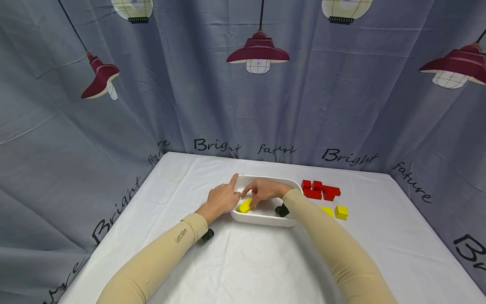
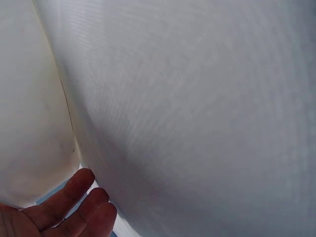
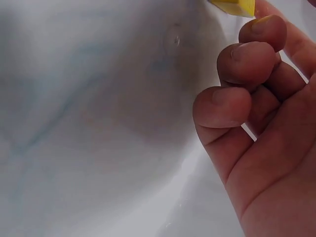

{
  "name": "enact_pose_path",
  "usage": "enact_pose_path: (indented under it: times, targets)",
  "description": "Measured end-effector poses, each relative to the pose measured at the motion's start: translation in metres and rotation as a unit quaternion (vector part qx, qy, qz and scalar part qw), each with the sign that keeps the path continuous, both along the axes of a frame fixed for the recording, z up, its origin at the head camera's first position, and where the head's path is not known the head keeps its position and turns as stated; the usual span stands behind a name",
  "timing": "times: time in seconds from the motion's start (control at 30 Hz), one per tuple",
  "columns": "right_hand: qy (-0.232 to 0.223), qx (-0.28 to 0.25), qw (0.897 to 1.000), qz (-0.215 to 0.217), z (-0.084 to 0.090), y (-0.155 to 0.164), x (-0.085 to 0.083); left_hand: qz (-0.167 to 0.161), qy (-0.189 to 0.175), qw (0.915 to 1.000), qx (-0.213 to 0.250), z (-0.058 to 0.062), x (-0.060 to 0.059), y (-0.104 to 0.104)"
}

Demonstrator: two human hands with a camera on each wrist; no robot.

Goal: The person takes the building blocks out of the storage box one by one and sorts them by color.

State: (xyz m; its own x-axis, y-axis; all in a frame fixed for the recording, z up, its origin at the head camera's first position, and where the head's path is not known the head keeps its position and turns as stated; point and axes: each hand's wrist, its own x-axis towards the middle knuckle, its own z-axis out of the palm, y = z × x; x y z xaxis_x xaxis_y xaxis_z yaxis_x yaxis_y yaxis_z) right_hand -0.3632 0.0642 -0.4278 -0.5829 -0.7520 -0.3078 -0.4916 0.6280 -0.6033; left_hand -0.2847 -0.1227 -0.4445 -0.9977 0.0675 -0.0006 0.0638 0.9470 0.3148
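A white tray (image 1: 265,220) sits mid-table. My left hand (image 1: 224,198) rests against its left rim, index finger stretched out along the edge; in the left wrist view its fingers (image 2: 74,207) lie loosely against the tray's outer wall (image 2: 197,123). My right hand (image 1: 265,191) reaches down into the tray, fingertips on a yellow block (image 1: 244,205) that lies on the tray floor. The right wrist view shows that hand (image 3: 256,98) with curled fingers, the yellow block (image 3: 234,6) at their tips and the tray floor (image 3: 98,123) below. The thumb is hidden there.
Several red blocks (image 1: 319,190) lie clustered to the right of the tray. Two yellow blocks (image 1: 341,212) sit in front of them. A white cloth covers the table (image 1: 243,261); a grey printed curtain (image 1: 243,105) closes it in on three sides.
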Motion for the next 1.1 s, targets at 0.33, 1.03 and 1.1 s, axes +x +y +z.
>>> enact_pose_path:
  times: [0.33,1.03,1.1]
  targets:
    - [-0.03,-0.003,1.0,-0.006,-0.003,0.001,0.001,0.002,0.002,1.0,-0.001,0.001,-0.001,0.0]
    - [0.027,0.039,0.999,-0.004,0.026,0.025,-0.002,0.003,-0.001,1.0,0.003,0.002,0.002,0.001]
    - [0.027,0.038,0.999,-0.008,0.031,0.031,-0.002,0.003,-0.001,1.0,0.004,0.002,0.002,0.001]
